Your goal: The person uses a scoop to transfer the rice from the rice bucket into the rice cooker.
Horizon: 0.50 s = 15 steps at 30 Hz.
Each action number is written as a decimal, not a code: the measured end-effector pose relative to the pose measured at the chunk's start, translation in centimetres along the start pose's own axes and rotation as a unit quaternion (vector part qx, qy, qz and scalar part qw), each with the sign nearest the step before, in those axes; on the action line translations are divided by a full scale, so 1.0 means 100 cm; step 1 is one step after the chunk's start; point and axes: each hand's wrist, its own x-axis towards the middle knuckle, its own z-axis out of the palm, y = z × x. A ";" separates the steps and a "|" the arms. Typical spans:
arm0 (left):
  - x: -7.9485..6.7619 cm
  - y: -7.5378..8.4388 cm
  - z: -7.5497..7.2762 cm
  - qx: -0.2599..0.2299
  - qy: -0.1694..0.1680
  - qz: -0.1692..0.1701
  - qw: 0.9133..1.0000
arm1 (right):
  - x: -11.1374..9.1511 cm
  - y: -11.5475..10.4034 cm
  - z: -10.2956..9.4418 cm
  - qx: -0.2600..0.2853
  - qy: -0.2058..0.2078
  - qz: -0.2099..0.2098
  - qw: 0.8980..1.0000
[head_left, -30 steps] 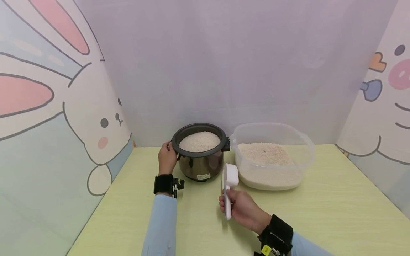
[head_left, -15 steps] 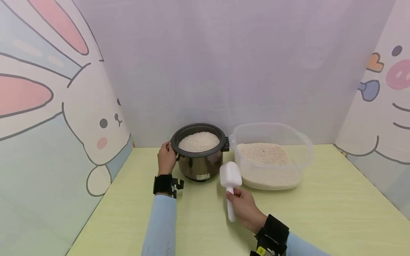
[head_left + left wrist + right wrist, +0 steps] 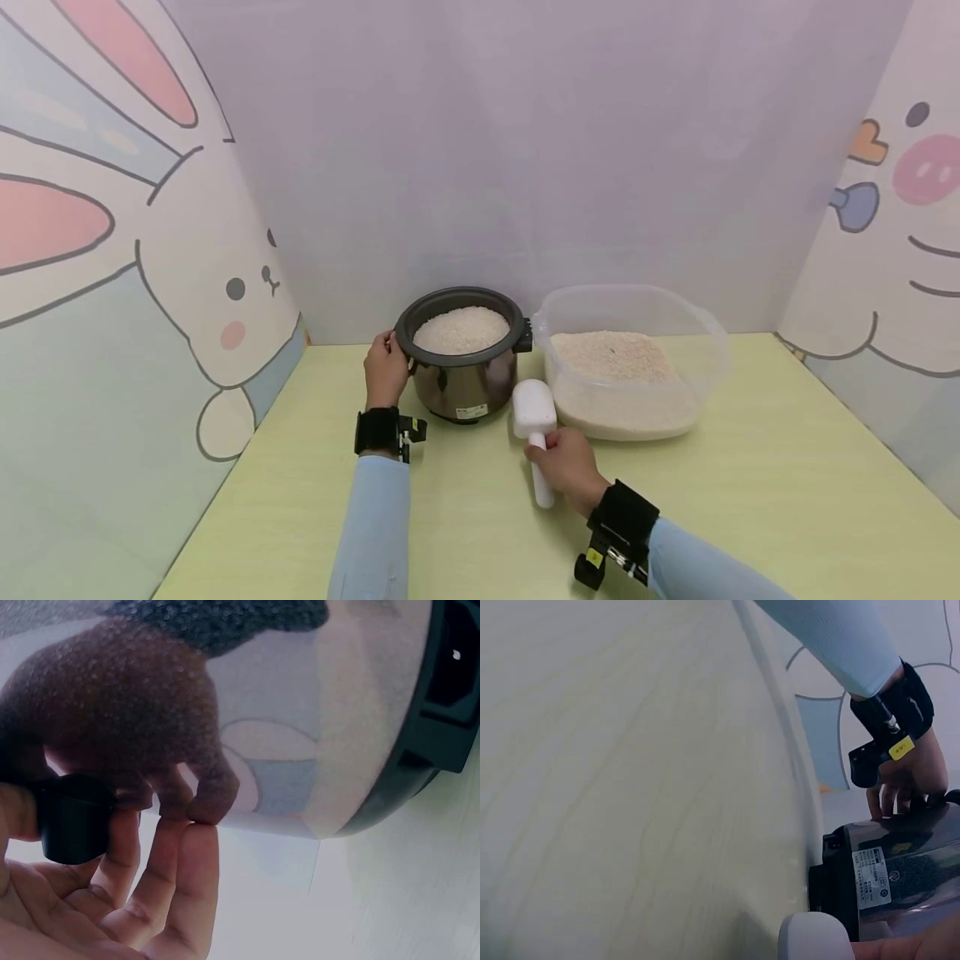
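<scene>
A dark, shiny rice cooker (image 3: 480,387) stands lidless at the back of the table, heaped with white rice (image 3: 461,331). My left hand (image 3: 386,372) grips its left side handle; in the left wrist view thumb and fingers flank the black handle (image 3: 75,821), and fingertips meet the cooker's reflective wall. In front of the cooker, my right hand (image 3: 572,467) holds a white scoop (image 3: 535,407) by its handle. The scoop's rounded back faces up and its head points away from me, close over the table. Only the scoop's end (image 3: 815,937) shows in the right wrist view.
Right of the cooker, near its right handle, stands a clear plastic tub (image 3: 708,367) partly filled with rice (image 3: 611,358). A pale curtain (image 3: 480,150) hangs behind the yellow-green table (image 3: 795,467). Cartoon-printed panels (image 3: 225,333) flank both sides.
My right hand has turned the scoop from edge-on to back-up and settled it slightly lower and nearer the cooker. The left hand keeps its grip; the head view has shifted slightly.
</scene>
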 end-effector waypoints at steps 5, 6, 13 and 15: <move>0.000 -0.001 0.001 0.006 -0.002 0.002 1.000 | 0.004 0.003 0.001 -0.026 -0.001 -0.005 1.000; 0.000 -0.001 0.001 0.007 -0.003 0.002 1.000 | 0.004 0.004 0.001 -0.032 -0.001 -0.005 0.999; -0.001 0.001 0.000 -0.008 -0.002 -0.004 1.000 | 0.010 0.005 0.001 -0.060 0.009 -0.005 0.998; -0.001 0.002 0.000 -0.012 -0.005 -0.007 1.000 | 0.012 0.006 0.000 -0.068 0.013 -0.013 0.998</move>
